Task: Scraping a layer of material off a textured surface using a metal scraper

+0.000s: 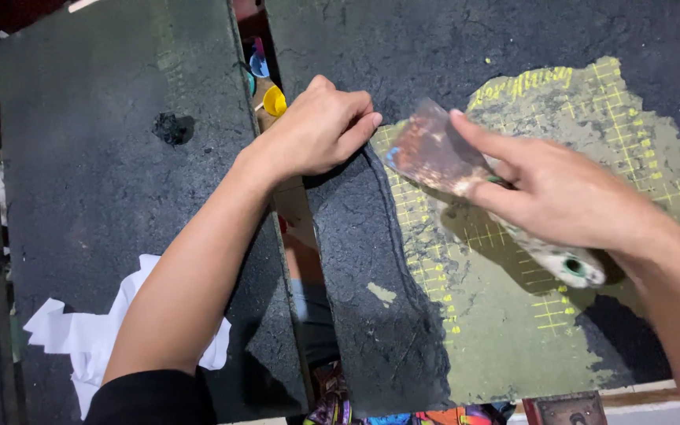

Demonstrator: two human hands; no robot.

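The head view shows two dark, crusted boards side by side. On the right one, a green cutting mat with a yellow grid shows where the black layer is scraped off. The right hand is clamped on a scraper, its blade on the mat. The left hand, loosely curled and holding nothing, presses the black layer's far edge. White paper lies near left; a yellow cap sits in the gap.
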